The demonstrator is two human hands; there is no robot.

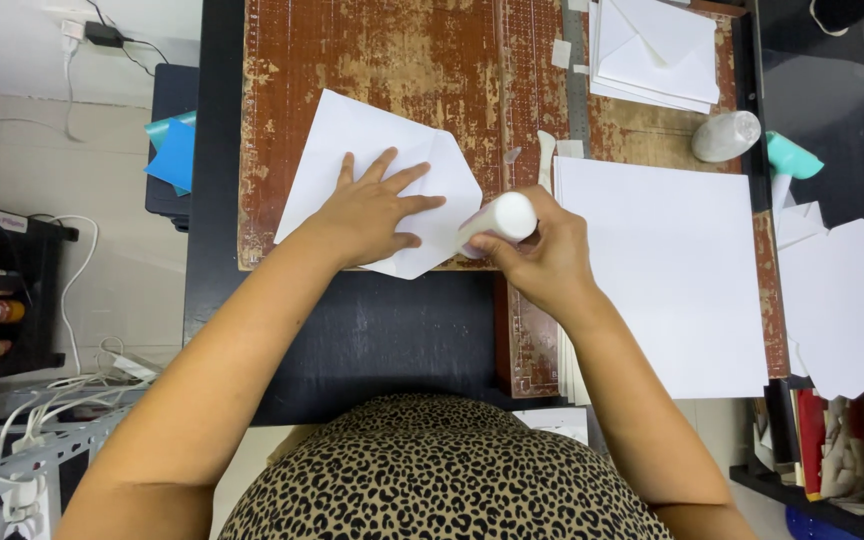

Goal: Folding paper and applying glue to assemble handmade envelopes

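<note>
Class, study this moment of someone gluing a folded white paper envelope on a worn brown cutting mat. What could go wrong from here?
1. The right hand tilts the white glue stick onto the folded white paper envelope; glue may smear beyond the flap.
2. The left hand pins only the middle, so the envelope's overhanging corner might shift.
3. The stack of white paper sheets lies close by; stray glue might mark it.

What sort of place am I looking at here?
Probably a paper-craft workbench: a worn brown cutting mat, a stack of finished white envelopes and blank white sheets around the hands.
</note>
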